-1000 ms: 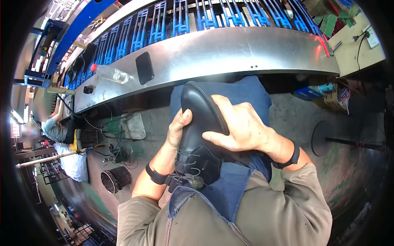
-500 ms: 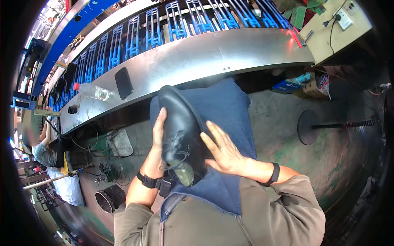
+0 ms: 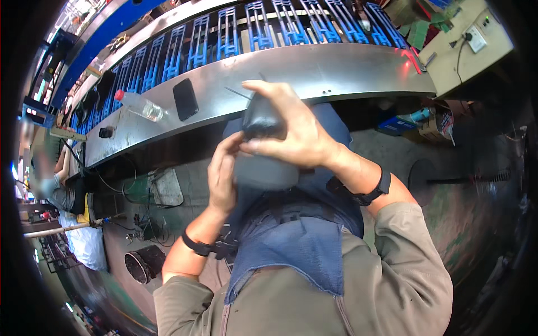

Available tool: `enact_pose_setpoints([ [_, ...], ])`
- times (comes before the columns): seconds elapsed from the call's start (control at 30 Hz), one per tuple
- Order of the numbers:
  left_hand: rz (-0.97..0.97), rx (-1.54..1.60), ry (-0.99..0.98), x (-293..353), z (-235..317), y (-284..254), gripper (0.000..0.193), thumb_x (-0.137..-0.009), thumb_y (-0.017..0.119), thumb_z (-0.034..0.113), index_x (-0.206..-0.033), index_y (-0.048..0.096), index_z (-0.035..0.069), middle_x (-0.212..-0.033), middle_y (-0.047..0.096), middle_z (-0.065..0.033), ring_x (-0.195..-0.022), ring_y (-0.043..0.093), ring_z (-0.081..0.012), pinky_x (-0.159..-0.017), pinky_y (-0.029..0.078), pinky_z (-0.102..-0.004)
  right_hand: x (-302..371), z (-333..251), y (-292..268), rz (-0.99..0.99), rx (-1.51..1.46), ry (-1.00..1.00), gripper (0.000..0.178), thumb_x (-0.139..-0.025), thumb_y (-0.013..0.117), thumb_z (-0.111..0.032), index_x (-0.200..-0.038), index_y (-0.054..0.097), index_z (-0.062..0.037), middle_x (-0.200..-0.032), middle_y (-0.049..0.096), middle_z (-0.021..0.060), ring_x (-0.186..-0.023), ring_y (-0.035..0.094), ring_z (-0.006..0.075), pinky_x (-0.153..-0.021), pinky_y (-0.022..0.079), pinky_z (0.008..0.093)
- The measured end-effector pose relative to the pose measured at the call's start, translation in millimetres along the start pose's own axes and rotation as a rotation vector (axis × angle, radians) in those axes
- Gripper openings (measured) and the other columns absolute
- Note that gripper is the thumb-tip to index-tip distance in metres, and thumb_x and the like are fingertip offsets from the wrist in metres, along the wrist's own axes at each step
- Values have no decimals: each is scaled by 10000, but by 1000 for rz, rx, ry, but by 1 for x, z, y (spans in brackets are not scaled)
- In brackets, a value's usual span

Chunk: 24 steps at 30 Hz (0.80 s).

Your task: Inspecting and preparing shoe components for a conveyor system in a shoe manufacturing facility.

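Observation:
A black lace-up shoe (image 3: 265, 171) is held up in front of me, over my lap and the blue denim apron (image 3: 286, 246). Motion blurs it, and which end faces me I cannot tell. My right hand (image 3: 300, 129) wraps over its far part, thumb on the near side and fingers stretched to the far side. At the shoe's left side my left hand (image 3: 222, 176) grips with curled fingers, their tips close to my right thumb. Thin dark lace-like ends stick out beyond my right fingers. Much of the shoe is hidden behind the right hand.
Ahead runs a metal ledge (image 3: 336, 70) carrying a black phone (image 3: 185, 99) and a clear bottle with a red cap (image 3: 143, 106). Blue racks (image 3: 228, 39) line up behind it. A black bucket (image 3: 144, 264) stands at left; cartons (image 3: 434, 123) lie at right. Another person sits far left.
The shoe has been turned and lifted off my lap, its laces no longer facing me. My right hand has moved up and over its far part; my left fingers have curled.

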State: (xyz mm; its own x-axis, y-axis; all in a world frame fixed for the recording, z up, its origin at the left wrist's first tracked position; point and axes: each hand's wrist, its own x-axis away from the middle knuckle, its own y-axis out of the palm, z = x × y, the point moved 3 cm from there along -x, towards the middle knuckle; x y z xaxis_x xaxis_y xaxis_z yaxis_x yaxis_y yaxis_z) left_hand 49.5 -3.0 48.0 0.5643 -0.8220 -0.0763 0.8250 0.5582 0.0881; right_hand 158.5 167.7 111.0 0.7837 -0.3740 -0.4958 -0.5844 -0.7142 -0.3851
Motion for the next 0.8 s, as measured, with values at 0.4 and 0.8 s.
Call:
enact_pose_setpoints([
  [0.4, -230, -296, 627, -15, -58, 38, 510, -752, 832, 63, -1178, 561, -4, -1027, 624, -150, -903, 645, -306, -797, 524, -391, 32, 156, 13, -399, 414, 340, 776, -793, 802, -424, -1419, 508, -72, -1462, 434, 255, -1385, 388, 418, -1134, 352, 473],
  [0.8, -56, -130, -167, -82, -99, 32, 517, -855, 778, 28, -1308, 536, -35, -1194, 448, -78, -1027, 552, -151, -900, 475, -285, 50, 117, 8, 11, 37, 569, 488, -841, 766, -106, -1271, 575, 25, -1098, 537, 144, -908, 535, 232, -808, 481, 337],
])
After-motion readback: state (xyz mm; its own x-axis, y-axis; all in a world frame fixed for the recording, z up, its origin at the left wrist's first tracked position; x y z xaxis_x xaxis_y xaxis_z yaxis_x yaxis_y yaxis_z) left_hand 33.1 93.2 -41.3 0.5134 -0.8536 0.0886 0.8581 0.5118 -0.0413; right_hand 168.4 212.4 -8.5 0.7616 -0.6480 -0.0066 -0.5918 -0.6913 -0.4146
